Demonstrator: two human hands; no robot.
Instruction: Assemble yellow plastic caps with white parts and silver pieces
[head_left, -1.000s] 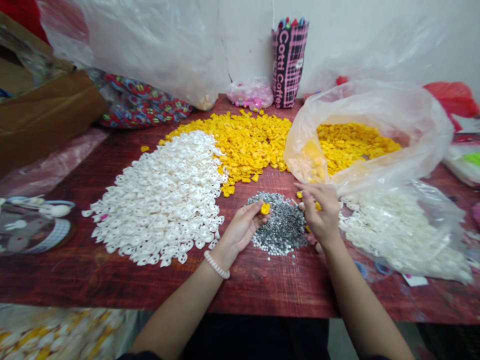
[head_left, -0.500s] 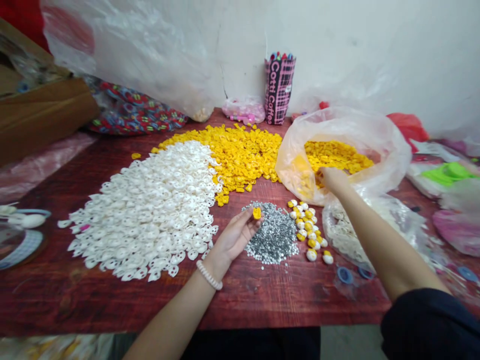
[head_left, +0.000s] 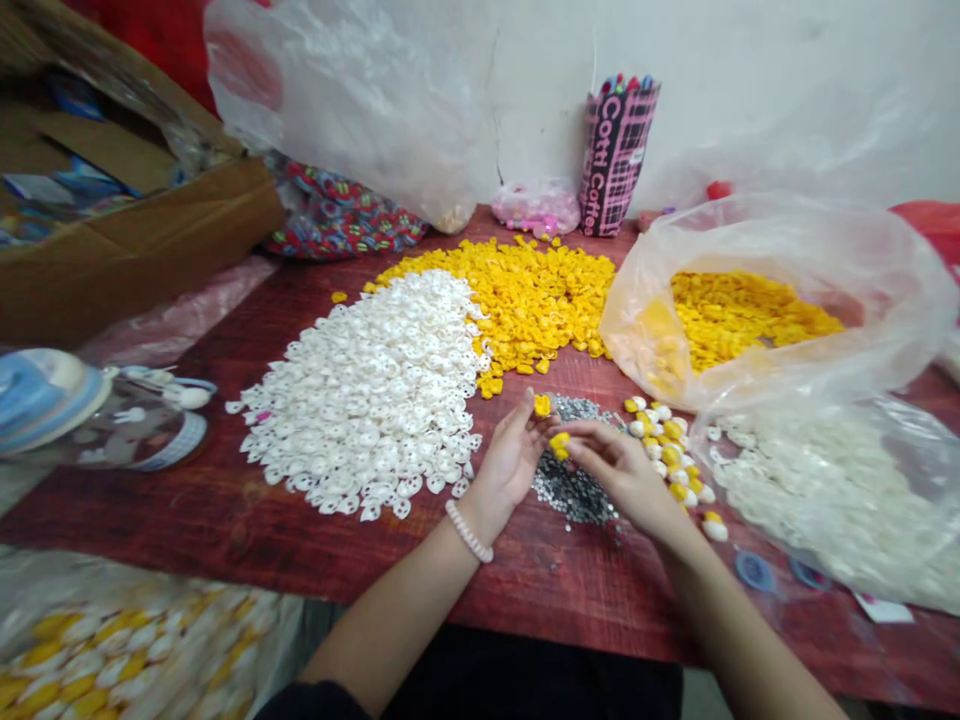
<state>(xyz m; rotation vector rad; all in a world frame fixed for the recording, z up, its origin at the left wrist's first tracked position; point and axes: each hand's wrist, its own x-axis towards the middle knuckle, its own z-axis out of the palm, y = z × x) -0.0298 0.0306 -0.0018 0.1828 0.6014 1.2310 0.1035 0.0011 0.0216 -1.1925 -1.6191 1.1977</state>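
Note:
My left hand (head_left: pixel 517 455) holds a yellow piece (head_left: pixel 542 405) at its fingertips. Close beside it on the right, my right hand (head_left: pixel 615 468) pinches another yellow piece (head_left: pixel 559 446). Both hands are above a pile of small silvery discs (head_left: pixel 574 492). Left of them lies a large heap of white flat pieces (head_left: pixel 367 400), with a heap of yellow pieces (head_left: pixel 547 290) behind. Several yellow-and-white assembled pieces (head_left: pixel 677 462) lie right of the discs.
An open plastic bag (head_left: pixel 892 250) of yellow pieces and a clear bag (head_left: pixel 840 490) of white pieces are at the right. A jar (head_left: pixel 97 415) and cardboard box (head_left: pixel 150 235) stand left. A patterned bag (head_left: pixel 619 155) is by the wall.
My right hand has left the bag of yellow pieces and come beside my left hand, now with a yellow piece. The view has turned left, showing more of the box and jar.

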